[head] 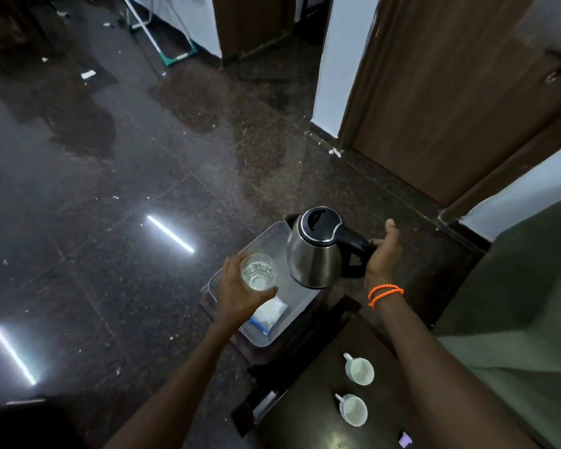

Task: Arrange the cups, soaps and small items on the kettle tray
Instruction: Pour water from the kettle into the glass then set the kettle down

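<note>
A grey plastic tray (266, 238) rests on a small dark stand. On its far right corner stands a steel kettle (314, 257) with a black lid and handle. My right hand (382, 251) grips the kettle's handle. My left hand (240, 293) holds a clear drinking glass (258, 272) just above the tray's middle. A white packet with a blue edge (271, 314) lies at the tray's near end, partly under my left hand. Two white cups (359, 371) (353, 409) sit on the dark table near me.
A small purple item (405, 439) lies at the dark table's (305, 400) near edge. A brown wooden door (450, 92) and white wall stand behind the tray. The dark polished floor (110, 189) spreads left, littered with scraps. A green-framed object (175, 56) sits far back.
</note>
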